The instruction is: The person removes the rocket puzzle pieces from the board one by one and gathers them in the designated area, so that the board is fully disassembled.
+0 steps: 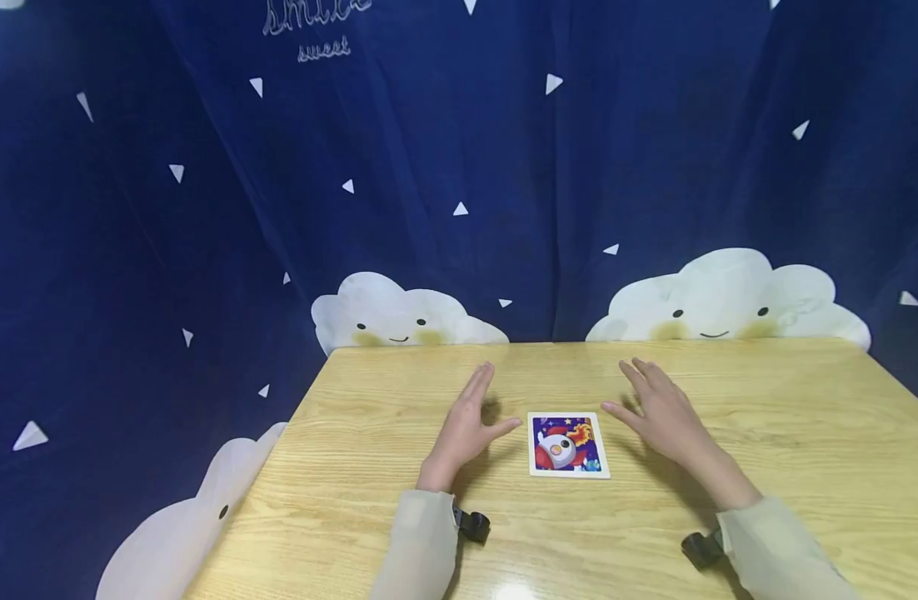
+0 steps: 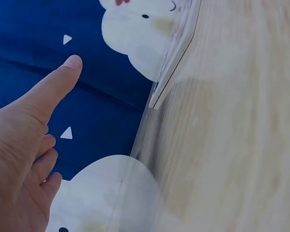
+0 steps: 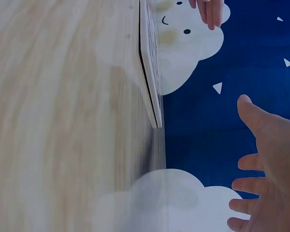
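Observation:
A small square picture puzzle [image 1: 567, 445] with a white frame lies flat on the wooden table, showing a red and white cartoon rocket with flames on a purple ground. My left hand [image 1: 466, 429] hovers just to its left, fingers extended and thumb toward the puzzle. On the other side, my right hand [image 1: 665, 417] is held the same way, apart from the puzzle. Both wrist views show the puzzle's thin edge [image 2: 176, 58], with the left hand [image 2: 26, 145] and right hand [image 3: 275, 164] holding nothing.
The light wooden table [image 1: 339, 467] reaches back to a dark blue curtain [image 1: 429, 125] printed with white triangles and smiling clouds. Each wrist carries a small black camera, one on the left [image 1: 474, 526] and one on the right [image 1: 702, 550].

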Demonstrator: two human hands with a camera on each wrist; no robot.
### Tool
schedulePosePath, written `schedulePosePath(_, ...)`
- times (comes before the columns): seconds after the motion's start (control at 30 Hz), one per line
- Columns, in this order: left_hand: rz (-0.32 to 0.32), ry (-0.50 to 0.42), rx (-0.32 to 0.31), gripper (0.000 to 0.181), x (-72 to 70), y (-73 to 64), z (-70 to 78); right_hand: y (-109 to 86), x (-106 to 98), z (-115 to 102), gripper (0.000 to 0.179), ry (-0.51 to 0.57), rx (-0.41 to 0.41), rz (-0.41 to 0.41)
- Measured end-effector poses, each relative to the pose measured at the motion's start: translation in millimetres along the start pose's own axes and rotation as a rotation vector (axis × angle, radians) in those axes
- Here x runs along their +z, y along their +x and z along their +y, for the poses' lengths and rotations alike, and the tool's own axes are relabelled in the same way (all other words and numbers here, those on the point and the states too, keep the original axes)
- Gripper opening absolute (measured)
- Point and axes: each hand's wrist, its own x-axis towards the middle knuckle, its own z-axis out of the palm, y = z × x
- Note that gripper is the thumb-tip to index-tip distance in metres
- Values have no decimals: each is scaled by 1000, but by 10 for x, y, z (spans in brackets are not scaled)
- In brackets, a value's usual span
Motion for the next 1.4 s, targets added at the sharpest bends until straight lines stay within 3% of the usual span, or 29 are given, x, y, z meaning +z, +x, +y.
schedulePosePath(0.7, -217, 37, 55, 85, 141, -73, 97, 141, 234, -113, 72, 91, -41, -50)
schedulePosePath(1.4, -401, 88, 102, 69, 242, -127, 201, 319, 492, -181, 39, 261, -186, 1)
